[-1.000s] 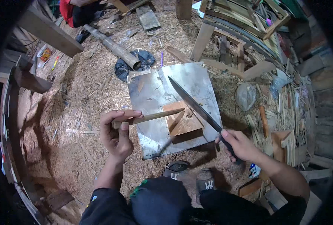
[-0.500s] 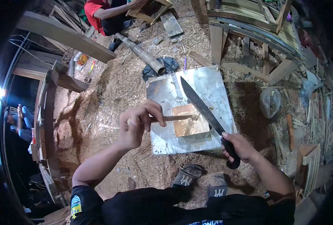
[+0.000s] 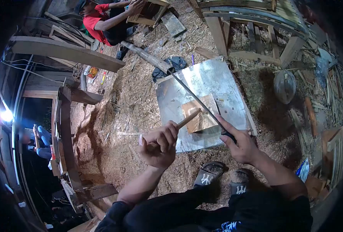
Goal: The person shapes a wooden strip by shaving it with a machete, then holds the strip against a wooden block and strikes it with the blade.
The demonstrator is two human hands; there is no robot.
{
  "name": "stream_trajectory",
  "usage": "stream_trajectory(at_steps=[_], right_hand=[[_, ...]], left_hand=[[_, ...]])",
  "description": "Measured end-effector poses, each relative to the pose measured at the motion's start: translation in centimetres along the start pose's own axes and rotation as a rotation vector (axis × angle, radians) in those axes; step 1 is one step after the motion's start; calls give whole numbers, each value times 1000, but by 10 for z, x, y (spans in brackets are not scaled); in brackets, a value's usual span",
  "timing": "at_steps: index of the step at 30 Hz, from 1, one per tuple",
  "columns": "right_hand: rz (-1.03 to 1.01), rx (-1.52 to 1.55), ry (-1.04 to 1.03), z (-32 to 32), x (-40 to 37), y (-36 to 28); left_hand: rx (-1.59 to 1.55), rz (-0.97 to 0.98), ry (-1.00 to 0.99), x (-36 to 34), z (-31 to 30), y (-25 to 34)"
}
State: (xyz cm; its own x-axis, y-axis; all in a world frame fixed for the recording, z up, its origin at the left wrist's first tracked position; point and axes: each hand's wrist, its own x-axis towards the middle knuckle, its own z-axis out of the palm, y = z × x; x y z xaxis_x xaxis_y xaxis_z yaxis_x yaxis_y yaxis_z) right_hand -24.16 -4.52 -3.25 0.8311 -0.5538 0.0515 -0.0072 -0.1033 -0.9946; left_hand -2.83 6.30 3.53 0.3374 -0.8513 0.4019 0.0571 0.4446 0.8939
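Note:
My left hand [image 3: 159, 146] is closed around a thin wooden stick [image 3: 189, 118], whose pointed end reaches up and right over a square wooden block [image 3: 197, 127]. The block lies on a scuffed, silvery board [image 3: 226, 83] on the ground. In my right hand [image 3: 239, 146] is the dark handle of a machete [image 3: 189, 91]. Its long blade runs up and left across the block in this view, seen nearly edge-on. The stick's tip is close beside the blade. My right index finger stretches along the base of the blade.
A person in a red shirt [image 3: 96, 25] handles a wooden frame [image 3: 150, 12] at upper left. A bamboo pole [image 3: 146, 56] points toward the board, by a black plastic bag [image 3: 177, 62]. Timber frames [image 3: 217, 34] stand upper right. Shavings cover the floor around my sandals [image 3: 210, 174].
My left hand has turned over and shifted right and down, tilting the stick upward. The machete has rolled from showing its flat side to nearly edge-on. The whole view has shifted.

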Motion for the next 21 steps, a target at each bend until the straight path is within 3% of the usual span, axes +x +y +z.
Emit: stream_trajectory(at_steps=[3,5,8,9,11,15,21], right_hand=[[-86,-73,18,6,-7,3],[26,-40,1,5,-14,-6],[36,-44,-25,8,-21,3],[177,22,-85,5,-22,-7],[148,-14,-50,9,-25,0],[71,-69,4,13,-24,3],[82,-89,-12,18,-20,-1]], left_hand=[[-98,52,239,-2,6,-2],[-42,101,225,2,1,-3],[75,198,227,5,-1,-7],[-20,157,246,5,-3,-5],[-203,80,268,5,-8,-3],[-191,131,197,9,-1,-1],[-142,182,344,-2,6,-6]])
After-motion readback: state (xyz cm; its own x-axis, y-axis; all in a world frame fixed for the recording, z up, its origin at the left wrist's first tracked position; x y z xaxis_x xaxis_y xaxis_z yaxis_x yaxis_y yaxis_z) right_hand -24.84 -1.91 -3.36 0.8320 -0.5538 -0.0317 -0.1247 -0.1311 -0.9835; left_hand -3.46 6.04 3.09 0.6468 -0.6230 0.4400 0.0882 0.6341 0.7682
